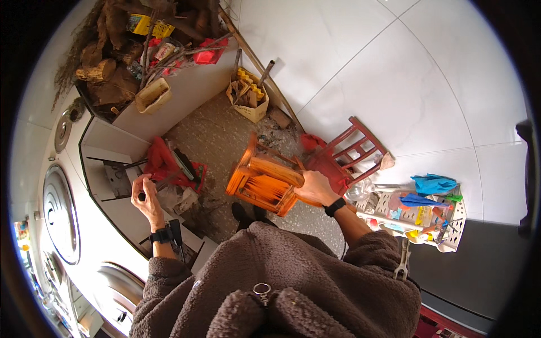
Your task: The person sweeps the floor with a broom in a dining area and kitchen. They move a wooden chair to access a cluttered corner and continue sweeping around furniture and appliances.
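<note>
My right hand (pixel 317 188) grips an orange-varnished wooden stool (pixel 264 181) by one end. The stool is tipped on its side in front of me, its legs and rungs showing. Off to the left, my left hand (pixel 147 204) is raised, its fingers curled into a loose ring. A dark spot shows inside that ring, and I cannot make out whether it is a small thing or a gap. Beyond the stool, close to my right hand, stands a small dark-red chair (pixel 338 160) with a slatted back.
At left runs a white stove counter (pixel 90 225) with round metal lids. Firewood (pixel 110 73) is heaped at the far left. A box of sticks (pixel 249 96) stands against the far wall. Red bags (pixel 166 160) lie by the stove. A cream rack of small items (pixel 414 214) is at right.
</note>
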`<action>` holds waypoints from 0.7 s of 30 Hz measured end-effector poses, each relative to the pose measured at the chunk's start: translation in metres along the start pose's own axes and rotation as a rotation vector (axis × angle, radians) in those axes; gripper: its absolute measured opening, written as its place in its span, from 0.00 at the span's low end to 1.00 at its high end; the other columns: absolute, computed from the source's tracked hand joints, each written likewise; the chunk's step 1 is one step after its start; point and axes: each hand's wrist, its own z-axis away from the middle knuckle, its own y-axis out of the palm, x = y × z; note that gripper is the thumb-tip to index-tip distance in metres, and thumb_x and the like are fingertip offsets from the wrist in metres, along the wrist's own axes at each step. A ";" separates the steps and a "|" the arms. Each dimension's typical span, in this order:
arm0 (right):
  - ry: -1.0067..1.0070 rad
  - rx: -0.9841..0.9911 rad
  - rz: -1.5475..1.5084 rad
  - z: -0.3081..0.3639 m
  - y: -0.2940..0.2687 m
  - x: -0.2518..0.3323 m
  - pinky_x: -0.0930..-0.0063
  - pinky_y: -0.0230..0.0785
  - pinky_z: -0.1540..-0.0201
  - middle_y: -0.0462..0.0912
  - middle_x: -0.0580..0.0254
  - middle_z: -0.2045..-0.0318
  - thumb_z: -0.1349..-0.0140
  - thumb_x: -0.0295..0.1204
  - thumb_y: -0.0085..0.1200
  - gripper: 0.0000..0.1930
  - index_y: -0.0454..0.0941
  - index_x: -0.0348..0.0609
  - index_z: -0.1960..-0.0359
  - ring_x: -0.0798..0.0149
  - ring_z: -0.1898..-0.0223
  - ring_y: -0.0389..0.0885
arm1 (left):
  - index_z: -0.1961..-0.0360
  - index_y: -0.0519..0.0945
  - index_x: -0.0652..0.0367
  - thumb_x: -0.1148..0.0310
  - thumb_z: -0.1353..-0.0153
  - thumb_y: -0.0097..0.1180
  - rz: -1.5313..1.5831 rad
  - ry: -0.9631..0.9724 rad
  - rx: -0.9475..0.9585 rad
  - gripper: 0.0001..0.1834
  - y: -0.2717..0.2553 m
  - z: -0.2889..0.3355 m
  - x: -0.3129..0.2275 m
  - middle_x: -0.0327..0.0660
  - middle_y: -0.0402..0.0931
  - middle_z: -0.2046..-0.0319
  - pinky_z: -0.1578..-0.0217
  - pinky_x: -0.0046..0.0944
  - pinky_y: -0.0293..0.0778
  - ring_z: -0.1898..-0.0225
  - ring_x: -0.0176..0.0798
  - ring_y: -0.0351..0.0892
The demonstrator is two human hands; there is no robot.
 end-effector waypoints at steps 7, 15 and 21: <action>-0.279 -0.103 -0.060 0.062 0.024 -0.009 0.54 0.69 0.73 0.80 0.49 0.78 0.56 0.43 0.61 0.19 0.79 0.45 0.64 0.48 0.74 0.80 | 0.74 0.78 0.62 0.55 0.34 0.52 -0.117 0.028 0.067 0.20 0.047 0.001 0.001 0.29 0.65 0.84 0.79 0.25 0.54 0.81 0.22 0.60; -0.428 -0.107 -0.163 0.080 0.076 0.007 0.58 0.66 0.78 0.76 0.53 0.85 0.49 0.48 0.60 0.18 0.78 0.47 0.69 0.50 0.80 0.78 | 0.78 0.73 0.63 0.53 0.33 0.50 -0.172 0.086 0.098 0.24 0.077 0.004 0.002 0.32 0.67 0.83 0.76 0.28 0.59 0.78 0.25 0.62; -0.314 0.031 -0.085 0.084 0.075 0.004 0.59 0.71 0.73 0.80 0.56 0.80 0.48 0.45 0.59 0.18 0.81 0.53 0.59 0.52 0.76 0.80 | 0.79 0.73 0.62 0.54 0.33 0.50 -0.182 0.091 0.118 0.23 0.077 0.003 0.001 0.32 0.67 0.83 0.77 0.27 0.59 0.79 0.24 0.62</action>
